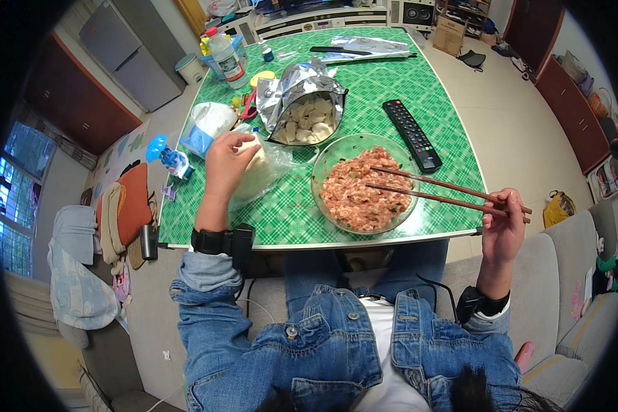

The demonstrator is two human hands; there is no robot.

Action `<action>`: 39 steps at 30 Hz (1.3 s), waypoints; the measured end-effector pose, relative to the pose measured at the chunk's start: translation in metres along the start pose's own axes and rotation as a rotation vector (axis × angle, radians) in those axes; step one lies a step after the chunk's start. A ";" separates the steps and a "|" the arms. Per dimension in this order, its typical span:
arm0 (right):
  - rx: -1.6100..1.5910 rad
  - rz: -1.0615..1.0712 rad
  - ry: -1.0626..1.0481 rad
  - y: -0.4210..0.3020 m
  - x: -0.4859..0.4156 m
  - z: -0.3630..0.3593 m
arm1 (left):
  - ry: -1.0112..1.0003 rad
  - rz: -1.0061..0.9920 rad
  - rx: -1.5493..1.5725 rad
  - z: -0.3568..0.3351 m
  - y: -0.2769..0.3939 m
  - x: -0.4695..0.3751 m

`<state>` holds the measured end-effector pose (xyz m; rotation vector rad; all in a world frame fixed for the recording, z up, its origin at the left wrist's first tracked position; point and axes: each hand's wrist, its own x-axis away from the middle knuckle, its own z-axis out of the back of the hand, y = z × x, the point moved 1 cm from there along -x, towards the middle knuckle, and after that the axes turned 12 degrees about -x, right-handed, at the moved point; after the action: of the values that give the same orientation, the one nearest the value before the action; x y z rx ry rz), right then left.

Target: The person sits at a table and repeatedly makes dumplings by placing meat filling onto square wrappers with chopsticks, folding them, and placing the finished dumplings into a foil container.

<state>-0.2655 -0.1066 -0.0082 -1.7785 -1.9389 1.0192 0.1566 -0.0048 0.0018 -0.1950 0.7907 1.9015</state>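
Note:
My right hand (pixel 504 216) holds a pair of brown wooden chopsticks (pixel 448 195), their tips in the minced meat (pixel 363 193) with green bits. The meat fills much of a clear glass bowl (pixel 320 213) near the table's front edge. My left hand (pixel 233 157) is raised at a clear plastic bag (pixel 268 172) with something pale in it, left of the bowl; its thumb and fingers are bent towards each other, and whether they pinch anything is hard to tell. Behind the bowl lies an open silver foil bag (pixel 278 103) of pale, thin round pieces (pixel 309 123).
A black remote control (pixel 413 135) lies right of the bowl. A white and blue packet (pixel 206 126), red scissors (pixel 249 105), a capped plastic bottle (pixel 227 59) and a blue toy (pixel 172 160) stand or lie at the left. A dark knife (pixel 340 50) rests on foil packaging at the back.

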 end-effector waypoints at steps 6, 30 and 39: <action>-0.002 -0.008 -0.006 0.007 -0.004 -0.006 | -0.101 -0.058 -0.013 -0.003 -0.027 0.005; 0.251 0.110 -0.113 -0.006 -0.004 -0.026 | -0.009 0.334 0.768 0.005 -0.071 -0.010; 0.513 0.063 -0.237 -0.025 -0.014 -0.064 | 0.413 0.600 1.530 0.036 -0.034 -0.005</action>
<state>-0.2389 -0.1007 0.0564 -1.4837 -1.5496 1.6356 0.1956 0.0220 0.0176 0.6857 2.5283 1.2300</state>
